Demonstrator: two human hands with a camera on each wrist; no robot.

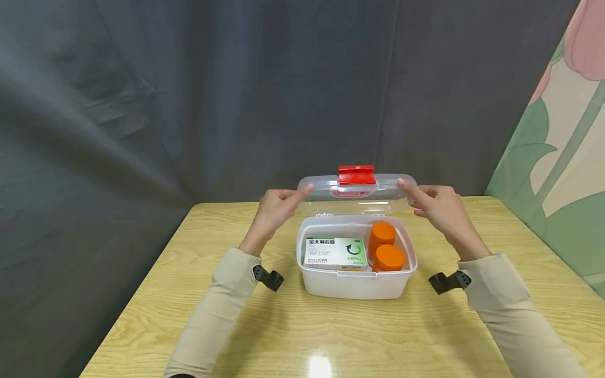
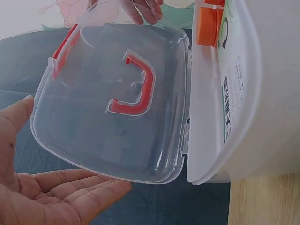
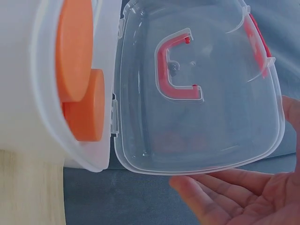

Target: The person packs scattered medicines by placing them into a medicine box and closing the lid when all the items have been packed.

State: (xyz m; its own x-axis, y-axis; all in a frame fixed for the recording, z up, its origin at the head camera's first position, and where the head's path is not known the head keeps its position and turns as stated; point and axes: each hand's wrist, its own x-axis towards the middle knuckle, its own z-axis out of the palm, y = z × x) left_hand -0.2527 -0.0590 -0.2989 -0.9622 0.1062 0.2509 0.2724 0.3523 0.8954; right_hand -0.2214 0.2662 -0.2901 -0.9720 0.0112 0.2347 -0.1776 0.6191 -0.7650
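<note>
A white plastic storage box (image 1: pixel 356 286) stands on the table, its clear lid (image 1: pixel 321 203) raised upright on the rear hinges. The lid has a red latch (image 1: pixel 356 175) and a red handle (image 2: pixel 149 84). My left hand (image 1: pixel 278 207) holds the lid's left corner, thumb at the rim and fingers along the side. The opposite corner is held likewise by my right hand (image 1: pixel 439 207). Inside the box lie a white and green medicine carton (image 1: pixel 333 253) and two orange-capped bottles, one cap (image 1: pixel 389 257) nearer than the other cap (image 1: pixel 383 232). The bottles' lower parts are hidden.
The box rests on a light wood table (image 1: pixel 217 325). Behind the table hangs a dark grey cloth (image 1: pixel 283 94), which also covers the left side. At right is a wall with a painted flower pattern (image 1: pixel 567 157).
</note>
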